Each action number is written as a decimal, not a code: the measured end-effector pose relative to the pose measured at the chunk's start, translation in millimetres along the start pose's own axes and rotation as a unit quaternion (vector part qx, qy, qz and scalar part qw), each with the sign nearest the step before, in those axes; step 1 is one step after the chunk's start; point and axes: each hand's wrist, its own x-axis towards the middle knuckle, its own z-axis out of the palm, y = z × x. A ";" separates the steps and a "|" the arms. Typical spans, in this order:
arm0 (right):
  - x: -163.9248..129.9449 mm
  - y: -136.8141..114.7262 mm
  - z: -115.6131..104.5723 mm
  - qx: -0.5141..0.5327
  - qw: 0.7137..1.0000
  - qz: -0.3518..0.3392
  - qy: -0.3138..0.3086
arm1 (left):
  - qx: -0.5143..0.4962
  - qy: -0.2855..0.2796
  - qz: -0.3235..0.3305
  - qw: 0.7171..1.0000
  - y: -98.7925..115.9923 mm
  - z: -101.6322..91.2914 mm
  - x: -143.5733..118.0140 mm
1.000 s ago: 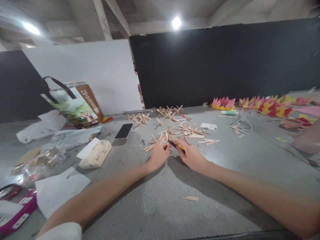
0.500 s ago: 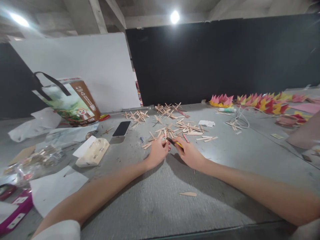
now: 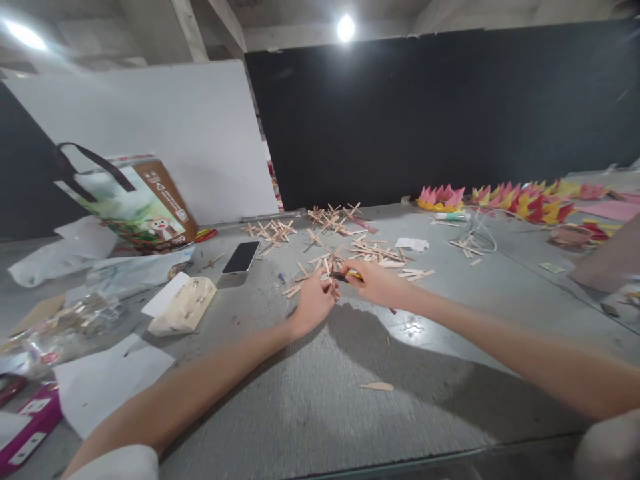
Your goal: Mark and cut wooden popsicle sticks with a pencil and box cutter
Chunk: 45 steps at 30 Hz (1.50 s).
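Observation:
My left hand (image 3: 315, 301) is closed round a pale wooden craft stick (image 3: 327, 267), which stands up from between the fingers. Gripped in my right hand (image 3: 380, 285) is a yellow-handled utility knife (image 3: 339, 275) whose dark front end meets the stick. Fingers cover most of the handle, and the exact contact point is too small to make out. Just beyond both hands lies a loose pile of craft sticks (image 3: 375, 253), with crossed sticks (image 3: 280, 232) farther back. One pointed stick piece (image 3: 377, 386) lies on the grey table (image 3: 300, 413) nearer to me.
To the left are a black phone (image 3: 241, 257), a tissue pack (image 3: 185, 308), white paper (image 3: 113, 377), plastic wrapping and a printed carrier bag (image 3: 155, 207). Pink and yellow paper petals (image 3: 525, 200), a glue stick (image 3: 453, 217) and a white cable (image 3: 493, 237) lie back right.
My right hand has risen slightly and turned flatter, bringing the knife more level against the stick. My left hand stays nearly in place. The whole view has shifted slightly.

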 end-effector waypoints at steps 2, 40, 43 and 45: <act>-11.4 -0.1 19.5 0.000 1.000 0.012 0.024 | -0.003 0.005 0.003 1.000 2.2 -0.1 -0.5; -44.9 3.2 41.1 -0.077 0.993 0.029 0.079 | -0.142 -0.010 -0.010 0.990 3.8 0.6 6.5; -43.1 4.7 38.6 -0.108 0.989 0.041 0.092 | -0.227 -0.027 -0.055 0.972 4.1 0.1 9.8; -42.1 4.6 34.5 -0.121 0.987 0.036 0.097 | -0.293 -0.033 -0.082 0.952 5.5 -1.7 12.2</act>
